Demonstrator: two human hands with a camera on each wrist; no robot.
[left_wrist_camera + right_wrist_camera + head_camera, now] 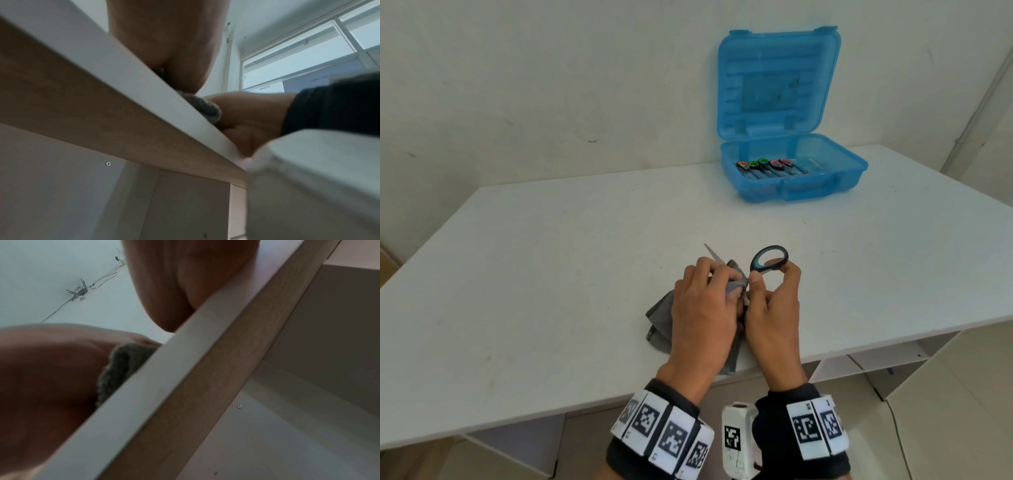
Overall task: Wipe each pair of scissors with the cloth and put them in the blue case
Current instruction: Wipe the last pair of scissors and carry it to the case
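Near the table's front edge my right hand (774, 294) pinches the black and blue handle loop of a pair of scissors (770, 258). My left hand (705, 294) grips a grey cloth (659, 318) bunched round the blades, whose tip (710, 251) pokes out beyond my fingers. The blue case (794, 185) stands open at the back right, with several scissors (763, 166) with coloured handles lying inside. In both wrist views the table edge hides the fingers; only the palm heels and a bit of the cloth (207, 108) (121, 369) show.
The white table (551, 257) ends just under my wrists, with open shelving (893, 359) below at the right. The case's lid (777, 82) leans against the wall behind.
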